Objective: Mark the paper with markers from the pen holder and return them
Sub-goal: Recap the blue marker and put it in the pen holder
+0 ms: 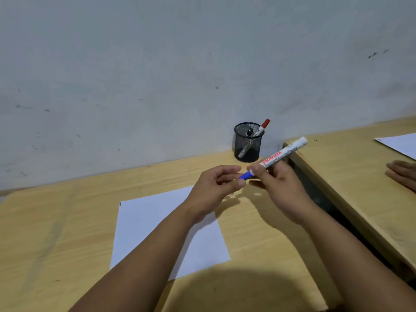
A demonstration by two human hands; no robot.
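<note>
My right hand (279,185) grips the white barrel of a blue-capped marker (281,155), held slanted above the desk. My left hand (216,190) has its thumb and fingertips at the blue cap (246,175). The cap sits on the marker. Below my arms lies a white sheet of paper (144,224), with no marks that I can see. A black mesh pen holder (247,143) stands against the wall behind my hands. It holds a red-capped marker (262,128) leaning right and a black-capped one (249,132).
The wooden desk (56,233) runs to the grey wall. A second desk (351,176) stands to the right across a dark gap, with another sheet of paper (400,145) and another person's hand (403,174) on it.
</note>
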